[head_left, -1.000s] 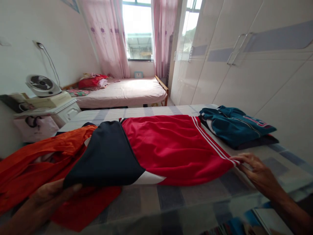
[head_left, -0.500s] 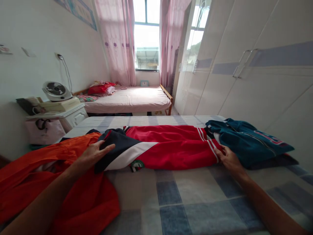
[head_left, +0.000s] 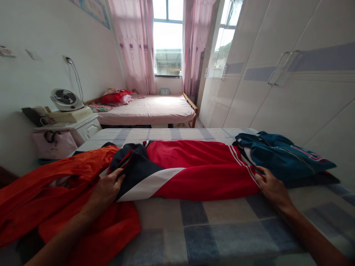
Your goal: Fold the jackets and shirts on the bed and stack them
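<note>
A red, white and navy sports top (head_left: 205, 181) lies stretched across the bed in front of me, folded lengthwise. My left hand (head_left: 109, 184) is closed on its navy end, the fingers pinching the fabric edge. At the other end, my right hand (head_left: 270, 186) grips the red hem with white stripes. The near edge of the top is raised a little between both hands. Under and beside my left forearm spreads an orange garment (head_left: 63, 171), rumpled. Just beyond my right hand rests a folded teal jacket (head_left: 283, 157) with a zip, on top of dark cloth.
The bed has a blue and white checked sheet (head_left: 172, 236). Behind it stands a second bed (head_left: 155, 111) with pink bedding, below a window. On the left, a fan (head_left: 66, 99) sits on a white cabinet (head_left: 93, 127). A white wardrobe (head_left: 305, 103) lines the right.
My left hand has closed on the navy end, which was under its outstretched fingers. Both hands have come nearer, drawing the near edge toward me. The emblem is now mostly folded out of sight.
</note>
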The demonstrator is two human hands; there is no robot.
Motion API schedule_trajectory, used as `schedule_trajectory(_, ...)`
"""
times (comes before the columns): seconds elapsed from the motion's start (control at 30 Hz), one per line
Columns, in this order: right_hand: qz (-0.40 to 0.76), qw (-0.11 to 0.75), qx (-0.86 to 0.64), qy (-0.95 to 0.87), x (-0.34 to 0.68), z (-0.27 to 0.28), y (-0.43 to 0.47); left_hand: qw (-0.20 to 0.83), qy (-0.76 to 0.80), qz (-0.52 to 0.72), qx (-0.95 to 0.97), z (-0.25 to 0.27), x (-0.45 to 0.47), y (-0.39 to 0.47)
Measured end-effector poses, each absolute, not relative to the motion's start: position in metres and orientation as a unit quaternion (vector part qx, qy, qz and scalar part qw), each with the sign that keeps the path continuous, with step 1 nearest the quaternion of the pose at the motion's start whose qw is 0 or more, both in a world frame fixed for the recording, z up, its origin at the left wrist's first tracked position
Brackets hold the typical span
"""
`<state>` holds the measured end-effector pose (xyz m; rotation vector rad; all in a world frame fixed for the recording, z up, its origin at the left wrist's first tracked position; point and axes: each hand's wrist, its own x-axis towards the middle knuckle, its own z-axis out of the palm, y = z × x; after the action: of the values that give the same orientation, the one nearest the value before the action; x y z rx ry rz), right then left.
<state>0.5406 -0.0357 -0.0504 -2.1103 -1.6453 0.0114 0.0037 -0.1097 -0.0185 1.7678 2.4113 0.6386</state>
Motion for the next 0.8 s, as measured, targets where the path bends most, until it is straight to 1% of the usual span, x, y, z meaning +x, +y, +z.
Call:
schedule_trajectory(0.07,-0.031,0.176,-0.766,-0.618,0.539,-0.056,-0.039,0.037,0.803,0.146,0.577,-0.027,0.007,-0.111)
schedule_trajectory(0.13,-0.088,0.154,-0.744,-0.644,0.536,-0.054,-0.043,0.034,0.806,0.121,0.578,-0.026,0.010,-0.114)
schedule_trajectory(0.2,-0.152,0.153,-0.703,-0.678,0.530,-0.045,-0.047,0.024,0.809,0.118,0.575,-0.020,0.011,-0.118)
schedule_trajectory(0.27,-0.182,0.174,-0.654,-0.714,0.520,-0.033,-0.051,0.002,0.811,0.131,0.570,-0.011,0.011,-0.120)
schedule_trajectory(0.33,-0.145,0.211,-0.609,-0.751,0.503,-0.021,-0.053,-0.014,0.802,0.165,0.574,0.000,0.010,-0.116)
schedule_trajectory(0.4,-0.068,0.247,-0.566,-0.784,0.479,-0.009,-0.053,0.008,0.781,0.199,0.592,0.010,0.010,-0.108)
schedule_trajectory(0.47,-0.005,0.272,-0.526,-0.806,0.452,0.002,-0.048,0.033,0.772,0.196,0.603,0.017,0.012,-0.099)
schedule_trajectory(0.5,0.016,0.281,-0.510,-0.813,0.438,0.007,-0.045,0.018,0.774,0.187,0.605,0.018,0.015,-0.096)
schedule_trajectory(0.57,0.047,0.295,-0.486,-0.821,0.412,0.016,-0.037,-0.070,0.767,0.177,0.612,0.019,0.024,-0.094)
schedule_trajectory(0.63,0.075,0.297,-0.472,-0.827,0.389,0.023,-0.026,-0.165,0.718,0.187,0.650,0.016,0.032,-0.097)
schedule_trajectory(0.67,0.089,0.293,-0.462,-0.832,0.378,0.026,-0.019,-0.190,0.682,0.190,0.680,0.014,0.036,-0.100)
schedule_trajectory(0.73,0.121,0.286,-0.433,-0.846,0.354,0.030,-0.006,-0.207,0.626,0.189,0.728,0.007,0.038,-0.104)
schedule_trajectory(0.8,0.169,0.280,-0.402,-0.855,0.328,0.032,0.007,-0.222,0.609,0.188,0.738,-0.001,0.035,-0.105)
